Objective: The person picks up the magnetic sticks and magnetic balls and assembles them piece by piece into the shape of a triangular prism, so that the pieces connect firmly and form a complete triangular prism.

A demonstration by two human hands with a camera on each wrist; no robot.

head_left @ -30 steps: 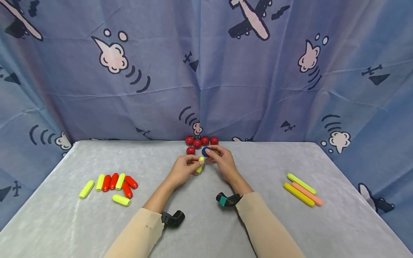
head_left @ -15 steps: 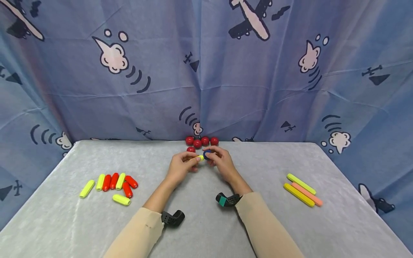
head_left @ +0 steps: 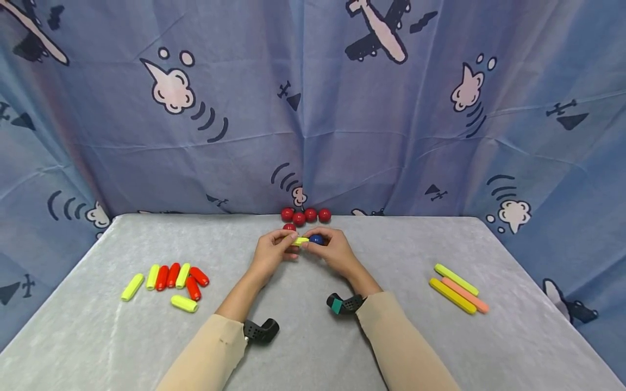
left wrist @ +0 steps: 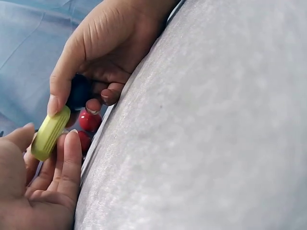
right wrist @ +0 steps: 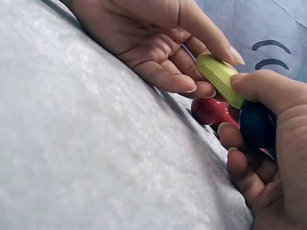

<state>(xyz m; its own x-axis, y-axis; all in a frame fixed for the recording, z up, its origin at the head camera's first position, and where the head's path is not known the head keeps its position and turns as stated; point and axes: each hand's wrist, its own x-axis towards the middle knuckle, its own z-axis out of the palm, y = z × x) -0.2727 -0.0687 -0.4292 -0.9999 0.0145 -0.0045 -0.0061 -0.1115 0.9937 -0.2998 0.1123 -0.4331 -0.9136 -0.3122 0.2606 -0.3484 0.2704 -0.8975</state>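
Note:
In the head view my left hand pinches a short yellow-green ribbed tube between thumb and fingers. My right hand holds a dark blue ball against the tube's right end. The right wrist view has the right thumb lying on the tube near that end, with the blue ball partly covered by the same hand. Tube and ball touch; whether they are joined, I cannot tell. Several red balls lie just beyond the hands, one partly hidden behind the left fingers.
Short yellow-green tubes and red tubes lie at the left of the grey-covered table. Three longer sticks, green-yellow, orange and yellow, lie at the right. A blue patterned curtain hangs behind.
The yellow-green tube has turned from near upright to lying sideways, its end now against the blue ball. The right hand has come slightly nearer and its thumb has moved onto the tube.

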